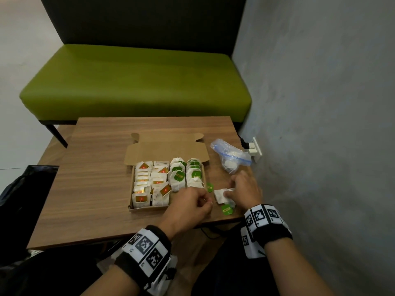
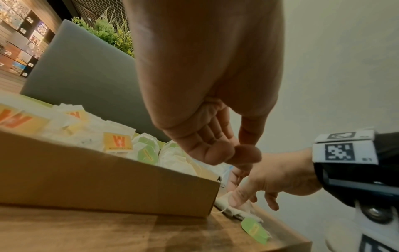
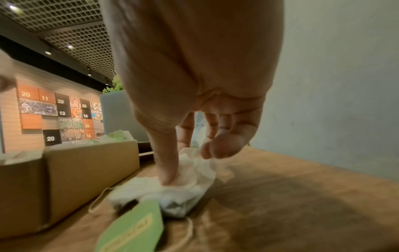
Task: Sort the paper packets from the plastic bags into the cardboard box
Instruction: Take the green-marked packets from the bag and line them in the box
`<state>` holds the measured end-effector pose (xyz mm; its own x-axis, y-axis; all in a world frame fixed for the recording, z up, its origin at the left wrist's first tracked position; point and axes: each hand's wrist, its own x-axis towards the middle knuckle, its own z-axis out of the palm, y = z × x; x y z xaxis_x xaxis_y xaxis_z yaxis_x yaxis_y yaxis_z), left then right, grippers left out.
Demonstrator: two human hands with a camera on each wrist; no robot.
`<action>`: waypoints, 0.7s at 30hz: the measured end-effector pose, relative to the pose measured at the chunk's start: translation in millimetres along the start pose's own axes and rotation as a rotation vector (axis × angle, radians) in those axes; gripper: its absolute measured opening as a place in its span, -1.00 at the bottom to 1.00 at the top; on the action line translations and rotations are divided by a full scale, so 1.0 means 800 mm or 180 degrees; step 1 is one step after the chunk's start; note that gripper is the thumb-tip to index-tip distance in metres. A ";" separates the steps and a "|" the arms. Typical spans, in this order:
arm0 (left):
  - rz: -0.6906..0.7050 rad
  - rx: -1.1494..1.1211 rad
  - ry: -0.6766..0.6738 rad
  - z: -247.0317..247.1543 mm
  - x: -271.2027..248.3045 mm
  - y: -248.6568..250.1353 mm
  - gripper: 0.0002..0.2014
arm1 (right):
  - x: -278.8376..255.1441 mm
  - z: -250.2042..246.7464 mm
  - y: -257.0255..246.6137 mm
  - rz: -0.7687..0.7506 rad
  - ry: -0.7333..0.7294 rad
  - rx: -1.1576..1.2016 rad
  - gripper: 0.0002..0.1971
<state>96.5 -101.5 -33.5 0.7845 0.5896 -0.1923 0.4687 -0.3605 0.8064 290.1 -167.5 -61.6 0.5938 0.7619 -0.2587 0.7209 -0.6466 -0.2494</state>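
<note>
An open cardboard box on the wooden table holds rows of paper packets, orange-tagged on the left and green-tagged on the right. A clear plastic bag with a few white packets lies behind and to the right of it. Just right of the box, my right hand grips a small bunch of white packets on the table, thumb pressing on top. One green tag trails toward me, another lies by the box. My left hand hovers at the box's front right corner, thumb and forefinger pinching a thin string.
The wall runs close along the table's right edge, with a socket and plug beside the plastic bag. A green bench stands behind the table. A black bag sits at the left. The near table edge lies just under my hands.
</note>
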 end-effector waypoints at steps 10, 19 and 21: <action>0.0072 0.0034 0.0107 -0.014 0.007 0.004 -0.91 | 0.005 -0.030 0.003 -0.0261 0.0151 0.0049 -0.89; 0.0072 0.0152 0.0208 -0.023 0.007 0.005 -0.92 | 0.007 -0.034 0.009 -0.0573 0.0342 0.0176 -0.83; 0.0093 0.0191 0.0224 -0.025 0.008 0.005 -0.92 | 0.003 -0.040 0.009 -0.0671 0.0357 0.0256 -0.85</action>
<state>95.1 -84.7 -20.6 0.7687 0.6267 -0.1279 0.4712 -0.4197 0.7758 307.8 -169.2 -34.4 0.4726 0.8768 -0.0889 0.8050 -0.4705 -0.3614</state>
